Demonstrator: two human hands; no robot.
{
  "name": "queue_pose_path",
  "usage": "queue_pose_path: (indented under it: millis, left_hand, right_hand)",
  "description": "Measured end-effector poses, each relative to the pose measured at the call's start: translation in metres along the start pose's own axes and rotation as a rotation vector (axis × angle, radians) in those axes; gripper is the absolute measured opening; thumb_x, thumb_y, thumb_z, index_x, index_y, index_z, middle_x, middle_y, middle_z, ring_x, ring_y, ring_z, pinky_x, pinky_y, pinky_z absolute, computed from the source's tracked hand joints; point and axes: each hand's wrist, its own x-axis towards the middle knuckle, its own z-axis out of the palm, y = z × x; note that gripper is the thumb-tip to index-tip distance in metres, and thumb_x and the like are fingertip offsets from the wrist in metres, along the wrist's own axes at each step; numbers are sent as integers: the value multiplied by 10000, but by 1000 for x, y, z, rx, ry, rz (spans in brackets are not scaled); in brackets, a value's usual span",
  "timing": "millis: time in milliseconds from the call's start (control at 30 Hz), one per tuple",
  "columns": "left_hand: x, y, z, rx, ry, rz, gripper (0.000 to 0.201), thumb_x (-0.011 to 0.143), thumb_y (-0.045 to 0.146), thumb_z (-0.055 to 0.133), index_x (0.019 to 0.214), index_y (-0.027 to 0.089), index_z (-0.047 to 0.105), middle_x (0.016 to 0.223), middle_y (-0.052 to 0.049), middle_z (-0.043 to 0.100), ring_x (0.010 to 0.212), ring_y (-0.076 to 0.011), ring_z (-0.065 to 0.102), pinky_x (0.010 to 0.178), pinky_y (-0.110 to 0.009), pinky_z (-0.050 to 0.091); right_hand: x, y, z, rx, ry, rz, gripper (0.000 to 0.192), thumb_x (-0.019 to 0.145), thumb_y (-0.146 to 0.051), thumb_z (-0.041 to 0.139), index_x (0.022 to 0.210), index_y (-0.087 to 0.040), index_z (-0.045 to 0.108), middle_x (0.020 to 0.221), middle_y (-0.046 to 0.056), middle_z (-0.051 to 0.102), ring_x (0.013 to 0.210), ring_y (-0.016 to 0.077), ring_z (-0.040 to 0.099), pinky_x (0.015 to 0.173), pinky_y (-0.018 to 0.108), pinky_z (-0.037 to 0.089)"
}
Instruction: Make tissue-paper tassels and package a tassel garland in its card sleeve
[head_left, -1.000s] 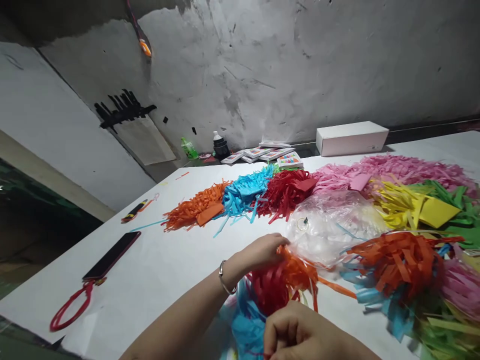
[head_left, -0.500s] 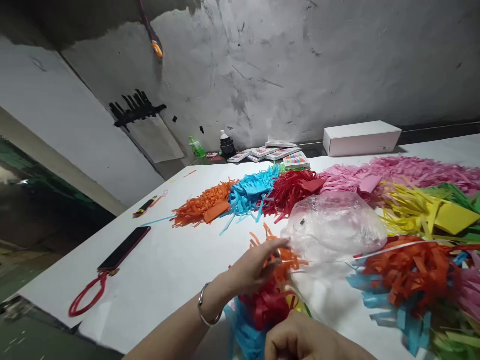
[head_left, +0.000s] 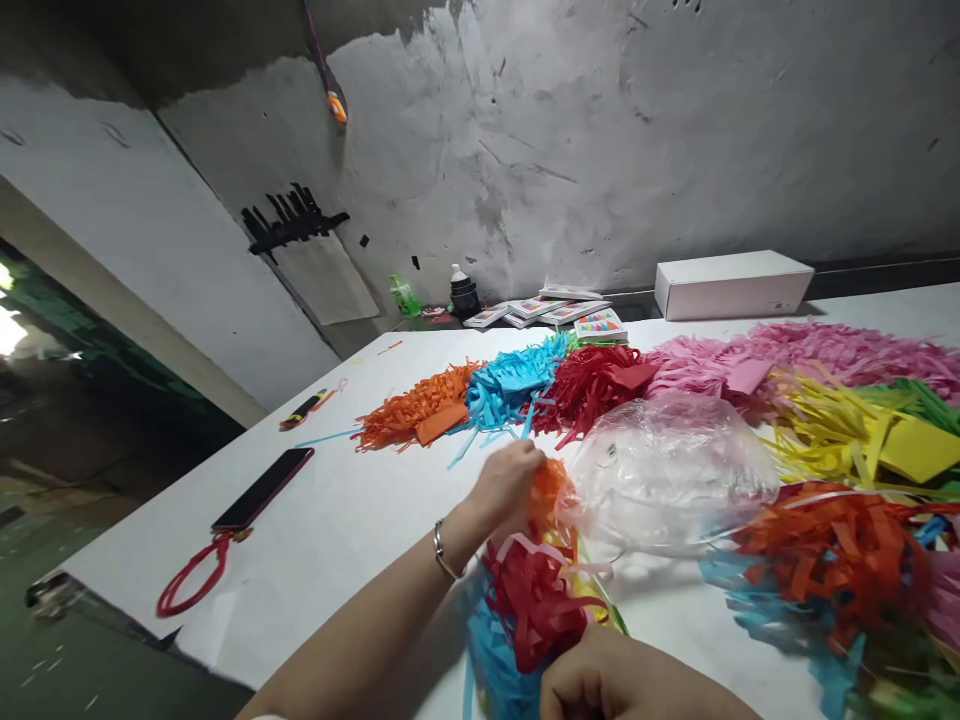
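Observation:
My left hand (head_left: 510, 485) is closed at the left end of a clear plastic bag (head_left: 675, 470), seemingly pinching its edge. Orange paper strips (head_left: 549, 490) lie right beside those fingers, partly under the plastic. Below, a bunch of paper tassels hangs together, with red strips (head_left: 534, 600), blue strips (head_left: 499, 650) and some yellow ones. At the bottom edge, my right hand (head_left: 607, 675) is curled into a fist against this tassel bunch and seems to grip it; what lies inside the fist is hidden.
Tassel piles in orange (head_left: 420, 405), blue (head_left: 517, 380), red (head_left: 600, 385), pink (head_left: 840, 350) and yellow (head_left: 847, 430) line the table (head_left: 352, 560). More mixed tassels (head_left: 825, 550) lie at right. A phone (head_left: 262, 490), cutter (head_left: 304, 410), white box (head_left: 735, 285) and flat packs (head_left: 600, 325) surround them.
My left hand has gone from spread fingers to closed, shifting slightly up and left. The bag's left end has moved over the orange strips. My right fist stays almost in place.

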Motion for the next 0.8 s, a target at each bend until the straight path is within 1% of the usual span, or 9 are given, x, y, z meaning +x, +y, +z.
queue_pose_path:
  millis: [133,200,267,367,433,533,600,667,800]
  left_hand:
    - [13,-22,-56,-94,368,-135,56,819,164,564,806,187,613,926,-101,635,952,-255,580,815,-344,468]
    - [13,-30,-75,-192,477,-199,63,812,239,570,834,186,597,843,-69,618,828,-228,588,716,-319,478]
    - [5,-30,-80,-319,520,-252,147,811,320,549,828,178,585,730,-31,588,647,-180,554,593,-284,455]
    - [-18,-17,-67,-521,497,-285,258,787,409,577,858,162,598,698,-18,599,526,-130,500,507,-251,418]
    - [-38,0,-51,-637,443,-292,291,757,424,649,872,159,618,718,-30,629,541,-133,526,505,-249,432]
    - [-65,28,-28,-769,341,-296,294,713,408,749,831,154,660,766,-63,681,661,-185,613,594,-282,500]
    - [-76,44,-17,-834,283,-295,292,697,397,790,810,152,678,793,-67,692,724,-201,628,652,-290,515]
    - [-81,56,-10,-895,234,-302,314,710,419,799,821,153,676,767,-47,671,707,-185,609,647,-276,506]
    - [-84,68,-1,-985,134,-308,402,746,513,777,839,143,648,739,-26,627,687,-159,572,643,-259,486]
  right_hand:
    - [-2,-2,2,-17,8,11,80,762,-227,668,720,-170,630,595,-76,462,527,41,362,456,130,242]
    - [-1,-2,3,-35,29,17,108,781,-255,687,732,-168,643,603,-72,469,536,44,365,465,136,243]
    - [2,-1,4,-44,58,5,188,781,-321,732,727,-166,639,595,-70,460,536,46,355,461,147,225]
    - [10,1,3,63,192,-140,324,802,-461,750,745,-176,608,558,-75,441,497,49,336,439,167,208]
    - [13,1,1,161,419,-317,334,861,-488,703,766,-185,601,593,-67,465,462,43,333,428,174,234]
    - [11,-2,-6,143,814,-534,252,910,-414,674,789,-194,652,862,-17,553,474,18,387,438,178,314]
    - [6,-6,-9,1,964,-589,194,906,-368,686,793,-211,701,1042,20,566,542,29,480,478,183,394]
    - [1,-10,-11,-166,1008,-629,174,903,-334,691,771,-229,733,1102,47,598,671,79,584,584,197,486]
    - [-1,-16,-8,-327,943,-738,111,897,-252,693,816,-274,766,1169,61,667,861,145,672,776,242,564]
